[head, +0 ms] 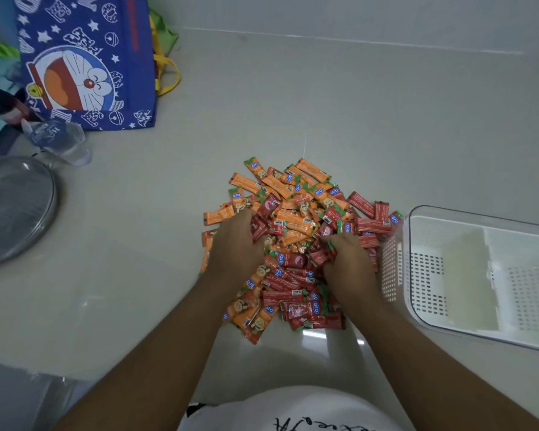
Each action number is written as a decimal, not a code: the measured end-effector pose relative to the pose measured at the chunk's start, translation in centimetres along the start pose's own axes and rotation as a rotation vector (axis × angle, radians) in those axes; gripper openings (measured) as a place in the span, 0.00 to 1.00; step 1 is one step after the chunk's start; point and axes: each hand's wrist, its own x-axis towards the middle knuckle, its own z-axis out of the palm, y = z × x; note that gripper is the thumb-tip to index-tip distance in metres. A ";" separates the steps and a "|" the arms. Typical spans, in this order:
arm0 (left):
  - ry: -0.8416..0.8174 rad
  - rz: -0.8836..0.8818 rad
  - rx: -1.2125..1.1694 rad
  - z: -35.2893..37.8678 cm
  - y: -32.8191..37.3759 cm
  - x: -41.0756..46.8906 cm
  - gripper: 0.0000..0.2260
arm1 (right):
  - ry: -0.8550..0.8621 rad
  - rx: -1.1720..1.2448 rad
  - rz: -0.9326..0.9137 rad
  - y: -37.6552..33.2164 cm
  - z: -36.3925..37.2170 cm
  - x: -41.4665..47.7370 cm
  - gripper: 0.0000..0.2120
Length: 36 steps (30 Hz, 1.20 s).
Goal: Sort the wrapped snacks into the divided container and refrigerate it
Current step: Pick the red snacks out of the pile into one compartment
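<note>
A heap of wrapped snacks [296,231], orange ones and red ones mixed, lies on the pale floor in the middle of the head view. My left hand [234,244] is dug into the heap's left side, fingers curled into the wrappers. My right hand [349,259] is buried in the right side, its fingers curled among red wrappers. Whether either hand holds particular snacks is hidden. To the right stands the divided container [417,303], a clear tub with a white perforated insert and a divider, with nothing inside.
A blue cartoon-print bag [87,63] stands at the back left, a clear water bottle [59,141] lying before it. A round metal lid [13,209] lies at the left edge. The wall base [355,42] runs along the back.
</note>
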 end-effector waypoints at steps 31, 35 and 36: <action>-0.006 0.003 -0.164 -1.8 -0.3 0.3 0.07 | -0.238 -0.092 -0.210 -2.3 1.3 1.2 0.15; -0.054 -0.055 -0.222 -2.0 -1.4 -4.1 0.07 | -0.157 0.008 -0.115 -2.2 0.6 0.9 0.08; -0.045 -0.081 -0.236 -1.9 -1.6 -5.0 0.09 | -0.156 0.041 -0.070 -2.2 0.4 0.9 0.08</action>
